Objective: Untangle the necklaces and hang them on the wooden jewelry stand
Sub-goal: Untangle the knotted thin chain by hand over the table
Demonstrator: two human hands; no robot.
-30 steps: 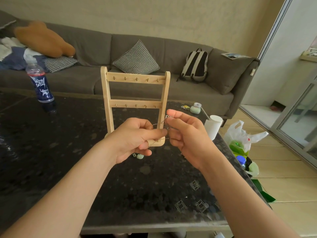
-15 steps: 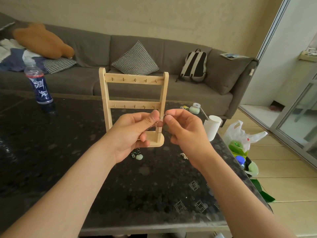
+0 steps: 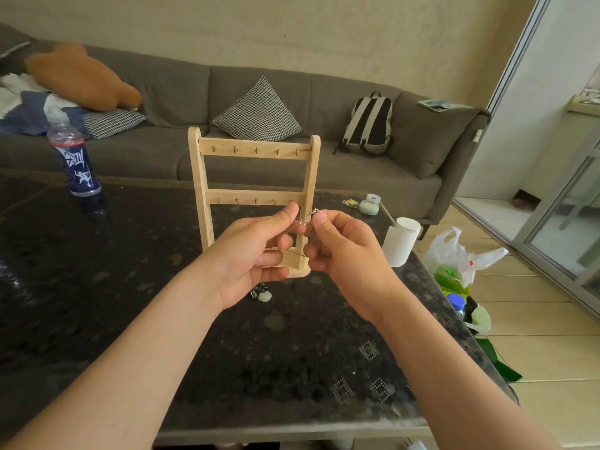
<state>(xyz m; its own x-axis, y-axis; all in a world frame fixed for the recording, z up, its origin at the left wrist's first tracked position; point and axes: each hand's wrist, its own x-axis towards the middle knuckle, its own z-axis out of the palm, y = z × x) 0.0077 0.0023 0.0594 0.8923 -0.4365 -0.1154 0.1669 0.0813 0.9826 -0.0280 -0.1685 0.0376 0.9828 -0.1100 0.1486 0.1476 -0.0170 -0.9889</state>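
Pinching a thin silver necklace [image 3: 303,220] between thumb and forefinger, the left hand [image 3: 253,254] is raised in front of the wooden jewelry stand [image 3: 256,151], its other fingers curled in toward the palm. The right hand [image 3: 344,254] faces it, close enough that the thumbs nearly meet, and grips the other end of the chain at what looks like the clasp, thumb pressed against forefinger. From where I stand a second strand of the same chain runs lower down between the two hands, drawn fairly straight; whether there is a knot in it I cannot tell.

The stand is upright on the dark speckled table [image 3: 130,287], just behind the hands. It has two posts and two crossbars, each bar carrying a row of small hooks, and its base is partly hidden by the fingers. On the tabletop just below the left hand lies a green pendant [image 3: 263,295] with some dark bits bunched beside it, near the foot of the stand.

Farther off, a blue-labelled bottle [image 3: 76,164] stands at the left of the table and a white cup [image 3: 401,241] near its right edge. A grey sofa [image 3: 357,177] runs along the wall with a checked cushion [image 3: 258,113] and a backpack [image 3: 370,123] on it
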